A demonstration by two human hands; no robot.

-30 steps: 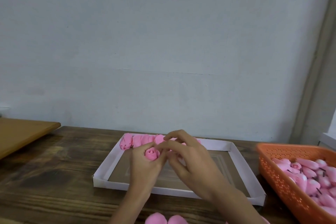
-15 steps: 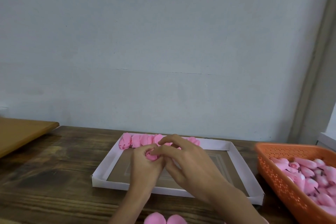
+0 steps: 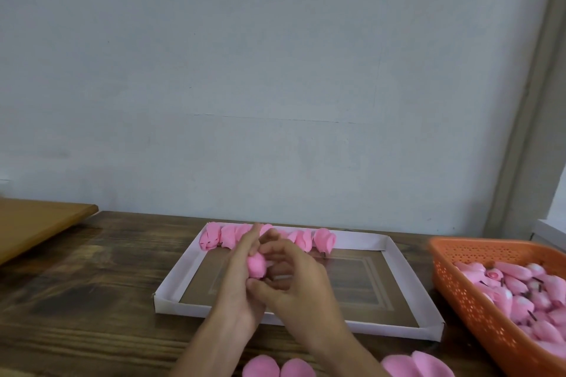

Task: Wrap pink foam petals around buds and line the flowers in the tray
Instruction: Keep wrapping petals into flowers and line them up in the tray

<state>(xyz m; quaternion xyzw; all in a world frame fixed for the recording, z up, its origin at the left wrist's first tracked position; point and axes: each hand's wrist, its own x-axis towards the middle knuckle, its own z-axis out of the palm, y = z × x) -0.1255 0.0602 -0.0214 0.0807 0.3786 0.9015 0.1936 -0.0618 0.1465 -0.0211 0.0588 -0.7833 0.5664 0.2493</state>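
A pink foam flower (image 3: 256,266) sits between both my hands above the white tray (image 3: 401,277). My left hand (image 3: 237,278) cradles it from the left with fingers up along its side. From the right, my right hand (image 3: 294,281) curls its fingers and thumb around it. A row of finished pink flowers (image 3: 301,239) lines the tray's far wall, partly hidden by my fingers. Loose pink petals (image 3: 277,367) lie at the table's front edge.
An orange perforated basket (image 3: 459,285) full of pink buds (image 3: 526,288) stands at the right. More petals (image 3: 416,366) lie in front of it. A light wooden board (image 3: 33,223) sits at the far left on the dark wooden table (image 3: 92,285).
Both hands have lowered slightly and turned the flower; its face, visible a second ago, is now covered and only its rounded side shows.
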